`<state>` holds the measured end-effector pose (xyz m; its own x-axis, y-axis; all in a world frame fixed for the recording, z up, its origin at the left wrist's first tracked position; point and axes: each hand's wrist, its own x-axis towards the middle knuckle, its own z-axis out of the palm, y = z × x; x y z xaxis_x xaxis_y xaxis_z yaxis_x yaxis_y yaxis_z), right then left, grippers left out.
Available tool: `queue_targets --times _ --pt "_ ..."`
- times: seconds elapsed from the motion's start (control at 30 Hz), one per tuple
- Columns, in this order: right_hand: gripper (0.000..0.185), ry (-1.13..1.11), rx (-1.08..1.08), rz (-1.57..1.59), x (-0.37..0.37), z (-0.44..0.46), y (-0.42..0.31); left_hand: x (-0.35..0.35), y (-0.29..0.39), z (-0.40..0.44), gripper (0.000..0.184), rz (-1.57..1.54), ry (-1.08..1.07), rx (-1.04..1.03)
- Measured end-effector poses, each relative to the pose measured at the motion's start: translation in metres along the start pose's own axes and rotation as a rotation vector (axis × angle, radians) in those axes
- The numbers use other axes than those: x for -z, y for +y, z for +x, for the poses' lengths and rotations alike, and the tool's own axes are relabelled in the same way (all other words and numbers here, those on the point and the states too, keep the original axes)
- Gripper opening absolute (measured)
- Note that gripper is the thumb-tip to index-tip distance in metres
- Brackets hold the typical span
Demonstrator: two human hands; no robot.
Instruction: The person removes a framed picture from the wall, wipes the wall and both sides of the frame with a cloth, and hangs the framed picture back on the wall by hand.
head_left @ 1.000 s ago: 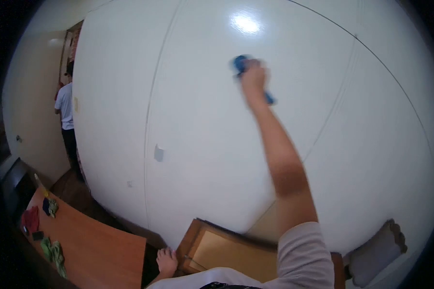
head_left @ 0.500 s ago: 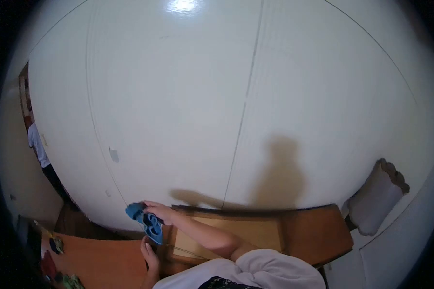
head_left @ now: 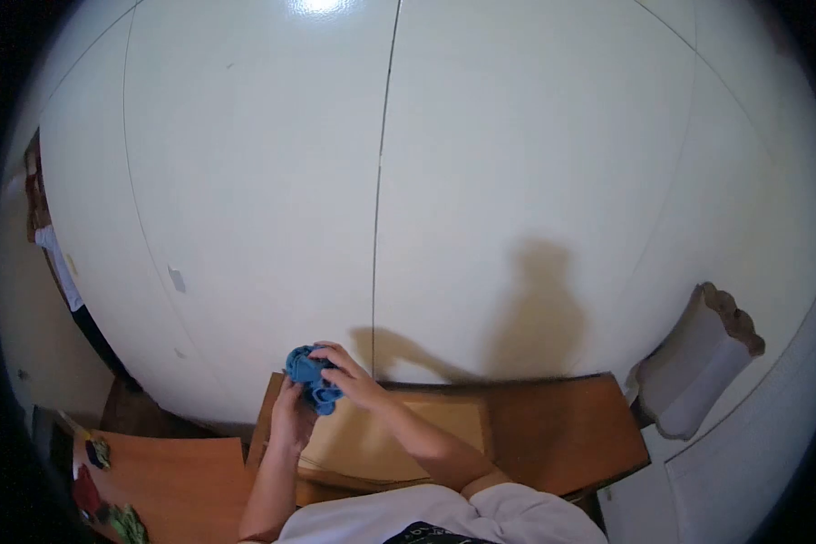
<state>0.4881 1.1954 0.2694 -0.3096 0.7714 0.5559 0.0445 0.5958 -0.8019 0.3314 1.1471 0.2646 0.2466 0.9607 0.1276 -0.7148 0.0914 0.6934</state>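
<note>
A bunched blue cloth item (head_left: 306,365) is held in the air between both hands, in front of the white wall. My left hand (head_left: 290,415) grips its lower left side from below, fingers partly hidden by the fabric. From the right, my right hand (head_left: 357,384) has its fingers curled over the upper part. Some of the cloth hangs down between the two hands; its exact kind is not plain. Under my forearms lies a brown wooden surface with a lighter tan panel (head_left: 435,426) set in it.
At lower left, an orange-brown tabletop (head_left: 181,471) carries a red bundle (head_left: 86,492), a green bundle (head_left: 127,523) and a dark, yellowish one (head_left: 98,451). A scalloped lampshade (head_left: 694,363) stands right. White wall panels (head_left: 517,163) rise ahead. A person's white sleeve (head_left: 56,267) shows far left.
My left hand has risen from near the tabletop edge to take hold of the blue cloth. My right hand has brought the cloth up and rightward, more bunched. The view has shifted slightly.
</note>
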Motion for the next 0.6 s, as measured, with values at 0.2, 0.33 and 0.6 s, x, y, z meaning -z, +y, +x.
queue_targets --times 0.2,0.33,0.6 --pt "0.05 0.193 0.303 -0.598 0.134 -0.003 -0.041 -0.088 -0.012 0.001 0.057 0.047 -0.238 0.03" --pt "0.047 0.776 0.281 -0.651 0.269 0.047 -0.151 -0.092 0.006 -0.016 0.059 0.202 -0.112 -0.116" --pt "0.049 1.519 0.191 -1.243 0.354 0.179 -0.238 -0.012 0.017 -0.082 0.047 0.106 0.311 -0.345"
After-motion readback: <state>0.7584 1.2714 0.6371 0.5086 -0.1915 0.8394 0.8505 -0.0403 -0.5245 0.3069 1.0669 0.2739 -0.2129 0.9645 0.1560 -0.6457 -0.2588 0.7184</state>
